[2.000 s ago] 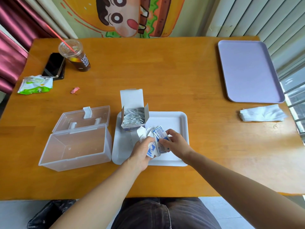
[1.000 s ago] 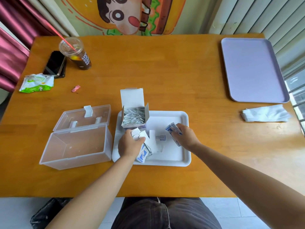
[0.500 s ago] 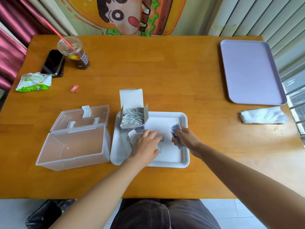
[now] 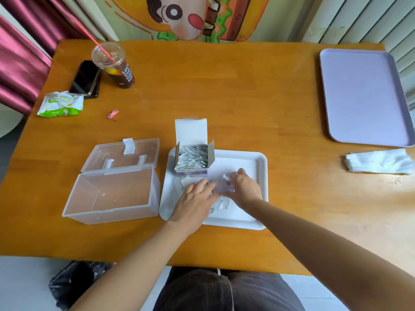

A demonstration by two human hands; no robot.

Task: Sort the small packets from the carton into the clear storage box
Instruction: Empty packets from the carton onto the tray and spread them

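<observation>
Head view: left hand (image 4: 197, 196) lies flat on loose packets (image 4: 186, 182); whether right hand (image 4: 243, 187) pinches one is unclear; sweeping could scatter them off the white tray (image 4: 244, 162)

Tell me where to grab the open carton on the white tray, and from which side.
Probably grip the carton low, fingers across its left and right walls, coming from the near side. The lid stands up at the back, the side flaps splay outward, and packets fill the open top, so nothing up there gives a firm hold.
</observation>
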